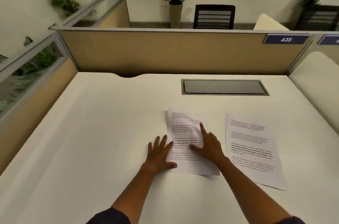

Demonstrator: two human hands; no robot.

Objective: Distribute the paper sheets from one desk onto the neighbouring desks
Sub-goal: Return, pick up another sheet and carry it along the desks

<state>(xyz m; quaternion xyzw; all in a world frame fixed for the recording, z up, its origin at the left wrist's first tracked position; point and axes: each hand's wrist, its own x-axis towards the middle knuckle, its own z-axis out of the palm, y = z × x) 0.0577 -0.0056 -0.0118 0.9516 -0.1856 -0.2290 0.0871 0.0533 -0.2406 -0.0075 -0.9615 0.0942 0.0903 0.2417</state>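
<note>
Both hands lie flat with fingers spread, gripping nothing. The left hand (160, 152) pins the near-left edge of a printed sheet (185, 132), probably to anchor it, while the right hand (208, 144) presses its middle, rippling the thin paper. A second sheet (254, 150) lies flat just beside it on the smooth, pale surface (91, 141).

Desk top (102, 132): smooth matt off-white, laminate-looking; cable hatch (224, 87) set in it: grey, dull metallic sheen, smooth lid; partition (165, 51): tan, matt, cloth-like face w/ grey metal-look trim; side panel (33, 62): translucent glazed strip; printed sheet (185, 132): thin white paper, matt, rippled at top; 2nd sheet (253, 150): same paper, flat; number plate (286, 39): blue, smooth, prob. plastic.
</note>
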